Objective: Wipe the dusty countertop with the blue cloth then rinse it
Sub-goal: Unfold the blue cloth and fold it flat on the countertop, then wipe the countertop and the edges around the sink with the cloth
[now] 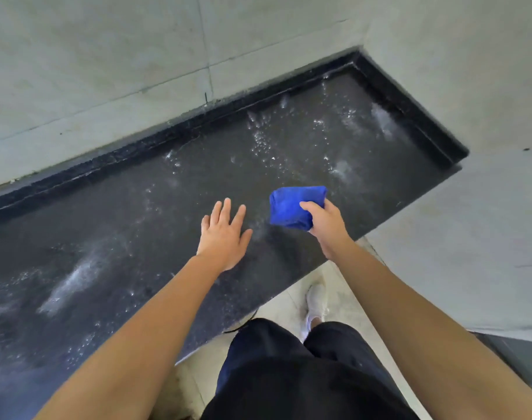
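Here, a bunched blue fabric cloth is gripped in the right hand, the thumb laid across its top and the fingers curled beneath. It is held over the front part of a dark speckled stone countertop; whether it touches the surface cannot be told. The left hand is spread palm down just beside it, fingers straight and slightly apart, nothing held. The two hands are near each other but not touching. Pale streaks and glinting specks are scattered across the stone. A black raised strip is set along the back and right sides, under pale grey wall tiles. Dark shorts and a white shoe are seen below.
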The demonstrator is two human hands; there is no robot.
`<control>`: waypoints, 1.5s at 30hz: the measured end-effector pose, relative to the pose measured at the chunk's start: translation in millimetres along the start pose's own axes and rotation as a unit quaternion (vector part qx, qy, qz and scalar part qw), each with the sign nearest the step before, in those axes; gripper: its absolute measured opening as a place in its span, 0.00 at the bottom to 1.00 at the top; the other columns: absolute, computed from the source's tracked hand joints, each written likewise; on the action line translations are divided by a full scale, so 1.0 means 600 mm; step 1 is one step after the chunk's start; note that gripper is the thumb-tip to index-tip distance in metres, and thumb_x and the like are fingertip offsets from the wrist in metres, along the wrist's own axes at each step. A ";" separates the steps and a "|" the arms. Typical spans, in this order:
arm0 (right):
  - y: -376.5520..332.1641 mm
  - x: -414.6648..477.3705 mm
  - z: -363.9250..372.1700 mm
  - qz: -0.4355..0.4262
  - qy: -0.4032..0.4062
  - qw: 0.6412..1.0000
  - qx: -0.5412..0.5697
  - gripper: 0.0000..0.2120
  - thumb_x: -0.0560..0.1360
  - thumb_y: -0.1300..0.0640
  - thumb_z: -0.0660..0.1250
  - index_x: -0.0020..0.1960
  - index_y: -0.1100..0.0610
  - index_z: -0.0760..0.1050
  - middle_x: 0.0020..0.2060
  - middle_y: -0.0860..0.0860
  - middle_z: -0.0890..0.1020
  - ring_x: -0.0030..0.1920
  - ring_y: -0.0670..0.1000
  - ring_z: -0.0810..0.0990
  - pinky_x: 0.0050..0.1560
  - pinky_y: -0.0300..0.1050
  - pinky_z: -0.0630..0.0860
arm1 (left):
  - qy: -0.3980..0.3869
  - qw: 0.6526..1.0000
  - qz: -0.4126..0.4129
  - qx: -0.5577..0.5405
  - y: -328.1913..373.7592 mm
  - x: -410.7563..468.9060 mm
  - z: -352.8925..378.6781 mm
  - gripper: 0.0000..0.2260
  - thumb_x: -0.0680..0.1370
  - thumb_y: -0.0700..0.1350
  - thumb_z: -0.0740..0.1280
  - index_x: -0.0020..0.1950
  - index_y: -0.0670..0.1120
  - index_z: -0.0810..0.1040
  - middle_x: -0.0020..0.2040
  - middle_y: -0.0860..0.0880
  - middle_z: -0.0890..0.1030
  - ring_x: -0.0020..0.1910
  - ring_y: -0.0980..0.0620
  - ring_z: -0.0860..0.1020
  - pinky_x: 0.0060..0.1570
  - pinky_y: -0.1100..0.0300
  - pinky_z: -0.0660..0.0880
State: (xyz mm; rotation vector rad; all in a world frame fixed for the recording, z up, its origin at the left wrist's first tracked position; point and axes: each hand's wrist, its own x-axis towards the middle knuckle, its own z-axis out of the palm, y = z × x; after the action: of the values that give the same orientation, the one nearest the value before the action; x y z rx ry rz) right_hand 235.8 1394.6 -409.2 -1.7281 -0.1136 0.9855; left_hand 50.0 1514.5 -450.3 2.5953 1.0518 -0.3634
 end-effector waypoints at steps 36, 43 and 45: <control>0.080 0.401 -0.410 -0.209 0.036 0.739 -0.639 0.35 0.81 0.37 0.50 0.80 0.58 0.53 0.79 0.64 0.51 0.79 0.67 0.48 0.77 0.63 0.48 | -0.034 0.992 -0.119 0.014 0.436 0.289 0.156 0.33 0.82 0.64 0.44 0.81 0.48 0.41 0.81 0.47 0.39 0.80 0.43 0.40 0.76 0.39 0.48; 0.015 0.476 -0.277 -0.251 -0.013 0.735 -0.630 0.35 0.82 0.37 0.47 0.81 0.57 0.47 0.80 0.60 0.46 0.80 0.63 0.43 0.78 0.61 0.44 | -0.021 0.994 -0.110 0.010 0.429 0.288 0.163 0.33 0.82 0.64 0.44 0.81 0.49 0.41 0.81 0.47 0.39 0.80 0.44 0.40 0.76 0.39 0.47; 0.013 0.476 -0.270 -0.257 -0.024 0.733 -0.630 0.36 0.82 0.38 0.47 0.81 0.58 0.46 0.80 0.59 0.46 0.80 0.62 0.44 0.79 0.60 0.45 | -0.018 0.994 -0.109 0.009 0.427 0.289 0.164 0.33 0.82 0.64 0.45 0.81 0.49 0.42 0.81 0.47 0.40 0.80 0.44 0.41 0.76 0.39 0.47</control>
State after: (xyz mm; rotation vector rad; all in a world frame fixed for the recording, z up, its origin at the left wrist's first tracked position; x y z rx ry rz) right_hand 524.9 1418.9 -563.3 -2.6055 -1.5170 0.4643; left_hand 341.1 1411.9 -551.0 2.4854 1.3282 -0.4700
